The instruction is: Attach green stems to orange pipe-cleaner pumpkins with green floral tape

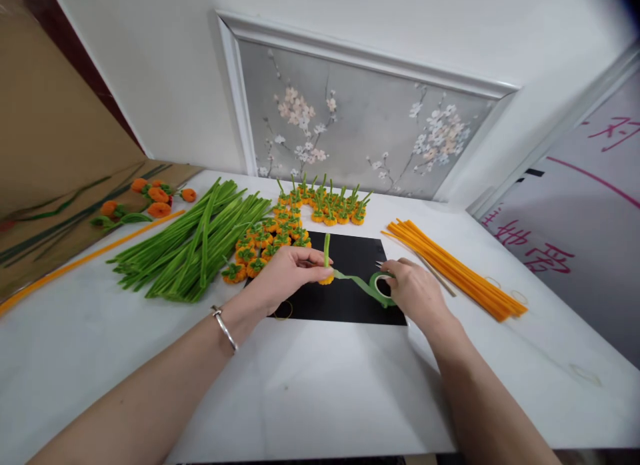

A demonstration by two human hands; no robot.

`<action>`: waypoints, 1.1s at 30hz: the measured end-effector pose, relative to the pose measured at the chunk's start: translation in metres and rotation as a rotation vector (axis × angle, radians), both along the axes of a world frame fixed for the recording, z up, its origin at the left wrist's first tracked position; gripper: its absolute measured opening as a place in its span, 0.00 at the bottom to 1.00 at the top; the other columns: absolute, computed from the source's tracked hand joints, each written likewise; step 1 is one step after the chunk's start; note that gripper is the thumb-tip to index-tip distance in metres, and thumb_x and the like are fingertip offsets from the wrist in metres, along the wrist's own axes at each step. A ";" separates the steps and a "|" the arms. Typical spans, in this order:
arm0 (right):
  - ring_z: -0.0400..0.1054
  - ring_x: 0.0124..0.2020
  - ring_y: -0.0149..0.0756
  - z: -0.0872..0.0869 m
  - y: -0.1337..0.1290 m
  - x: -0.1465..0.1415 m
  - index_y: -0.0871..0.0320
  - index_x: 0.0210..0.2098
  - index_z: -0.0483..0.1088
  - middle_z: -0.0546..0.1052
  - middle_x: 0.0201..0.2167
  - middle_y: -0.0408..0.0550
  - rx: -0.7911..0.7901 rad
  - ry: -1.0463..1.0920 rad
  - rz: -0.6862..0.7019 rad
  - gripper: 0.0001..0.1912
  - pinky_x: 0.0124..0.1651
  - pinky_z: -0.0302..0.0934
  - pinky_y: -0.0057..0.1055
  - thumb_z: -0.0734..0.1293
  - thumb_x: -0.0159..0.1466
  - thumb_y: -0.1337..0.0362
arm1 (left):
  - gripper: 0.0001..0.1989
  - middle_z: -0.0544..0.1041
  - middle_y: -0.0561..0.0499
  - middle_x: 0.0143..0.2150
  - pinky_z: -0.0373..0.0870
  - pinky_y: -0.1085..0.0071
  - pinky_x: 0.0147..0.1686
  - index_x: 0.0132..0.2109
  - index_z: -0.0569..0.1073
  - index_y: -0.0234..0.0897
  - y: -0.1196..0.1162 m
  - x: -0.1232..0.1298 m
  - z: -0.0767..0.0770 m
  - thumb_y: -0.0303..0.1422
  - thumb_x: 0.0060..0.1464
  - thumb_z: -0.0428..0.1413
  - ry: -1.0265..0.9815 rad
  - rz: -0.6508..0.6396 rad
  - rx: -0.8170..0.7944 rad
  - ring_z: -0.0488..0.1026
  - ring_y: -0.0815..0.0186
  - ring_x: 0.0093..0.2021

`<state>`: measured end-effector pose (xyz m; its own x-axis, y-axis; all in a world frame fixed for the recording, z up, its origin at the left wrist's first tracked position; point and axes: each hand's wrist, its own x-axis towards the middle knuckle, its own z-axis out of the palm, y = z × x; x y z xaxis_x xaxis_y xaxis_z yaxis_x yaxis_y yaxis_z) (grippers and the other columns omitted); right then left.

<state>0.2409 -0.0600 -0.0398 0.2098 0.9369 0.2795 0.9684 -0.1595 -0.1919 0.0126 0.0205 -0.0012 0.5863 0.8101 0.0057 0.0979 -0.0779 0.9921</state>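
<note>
Between the thumb and fingers of my left hand (286, 277) is a small orange pipe-cleaner pumpkin (326, 280), its green stem (327, 250) standing upright. My right hand (416, 293) is closed on a roll of green floral tape (374, 288). A strip of tape (353, 278) runs from the roll to the pumpkin. Small metal tips (379, 263), perhaps of scissors, poke out by my right fingers; the rest of that tool is hidden. Both hands are over a black mat (345, 305).
Several finished-looking orange pumpkins with green tops (255, 266) stand behind and left of the mat. Green pipe cleaners (195, 251) lie piled at left, orange pipe cleaners (455, 271) at right. Orange flowers (158, 195) rest at far left. A framed floral panel (350, 118) backs the white table (310, 391).
</note>
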 end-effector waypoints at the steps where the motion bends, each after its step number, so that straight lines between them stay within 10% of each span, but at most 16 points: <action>1: 0.70 0.35 0.45 0.002 -0.001 0.004 0.57 0.38 0.76 0.76 0.35 0.55 0.027 -0.020 -0.010 0.14 0.34 0.58 0.36 0.62 0.58 0.75 | 0.07 0.77 0.49 0.37 0.65 0.70 0.40 0.25 0.74 0.34 0.000 -0.001 0.000 0.31 0.43 0.64 -0.003 0.006 -0.022 0.71 0.67 0.37; 7: 0.68 0.44 0.40 0.019 -0.002 -0.027 0.56 0.43 0.70 0.75 0.43 0.50 0.354 0.459 0.304 0.09 0.47 0.62 0.36 0.61 0.65 0.65 | 0.07 0.75 0.50 0.33 0.64 0.69 0.39 0.24 0.75 0.34 -0.002 0.001 -0.004 0.31 0.43 0.63 -0.012 -0.055 0.001 0.71 0.67 0.36; 15: 0.58 0.23 0.28 0.012 -0.001 -0.052 0.56 0.37 0.67 0.65 0.23 0.37 -0.018 0.820 0.422 0.08 0.25 0.54 0.25 0.66 0.61 0.59 | 0.07 0.68 0.57 0.24 0.59 0.74 0.30 0.23 0.70 0.33 -0.011 0.007 0.002 0.27 0.46 0.60 0.074 -0.144 0.113 0.62 0.73 0.26; 33: 0.60 0.25 0.28 0.017 -0.003 -0.049 0.56 0.28 0.66 0.68 0.24 0.39 0.123 0.519 0.529 0.08 0.29 0.53 0.25 0.64 0.60 0.74 | 0.09 0.68 0.56 0.22 0.60 0.76 0.25 0.26 0.67 0.33 -0.008 0.003 -0.002 0.32 0.50 0.57 0.234 -0.253 0.139 0.64 0.72 0.24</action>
<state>0.1918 -0.0633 -0.0227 -0.1265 0.9179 0.3762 0.6902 0.3538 -0.6312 0.0160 0.0121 -0.0030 0.7661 0.6406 -0.0525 0.2813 -0.2607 0.9235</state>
